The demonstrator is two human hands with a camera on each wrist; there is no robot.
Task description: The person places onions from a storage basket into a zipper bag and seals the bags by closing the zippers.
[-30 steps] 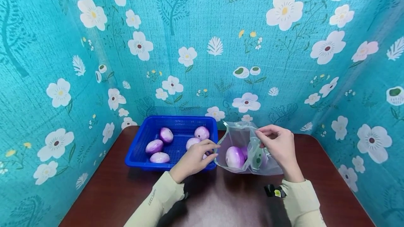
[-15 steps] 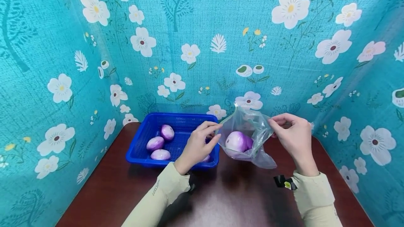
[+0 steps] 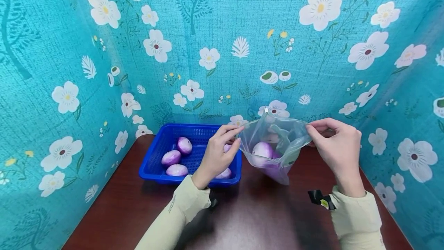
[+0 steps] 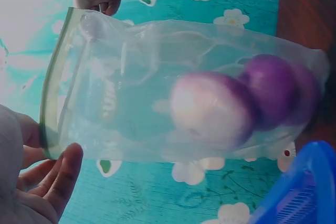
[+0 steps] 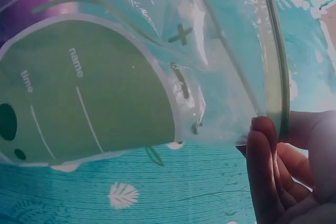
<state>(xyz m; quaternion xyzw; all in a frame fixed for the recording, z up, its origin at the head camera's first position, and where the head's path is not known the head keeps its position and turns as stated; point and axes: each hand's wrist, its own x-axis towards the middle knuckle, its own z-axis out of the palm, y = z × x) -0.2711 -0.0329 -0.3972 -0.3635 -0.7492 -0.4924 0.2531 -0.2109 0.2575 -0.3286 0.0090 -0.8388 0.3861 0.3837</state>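
Note:
A clear zip bag (image 3: 282, 157) hangs with its mouth spread between both hands, over the table right of the basket. My left hand (image 3: 216, 153) pinches the left edge of the mouth; my right hand (image 3: 338, 146) pinches the right corner. Purple-and-white onions (image 4: 210, 108) lie at the bottom of the bag in the left wrist view. A green printed label (image 5: 94, 87) with "name" and "time" shows in the right wrist view. The bag's small white slider (image 3: 266, 109) sits at the far end of the opening.
A blue plastic basket (image 3: 147, 165) stands left of the bag. Several onions (image 3: 177, 170) lie in it, some partly behind my left hand. Flowered teal cloth (image 3: 222, 49) encloses the back and sides of the dark red-brown table (image 3: 263, 219).
My right hand has moved right and slightly up, drawing the bag's mouth wider. The bag has risen and its bottom now hangs down. My left hand has risen a little with its edge.

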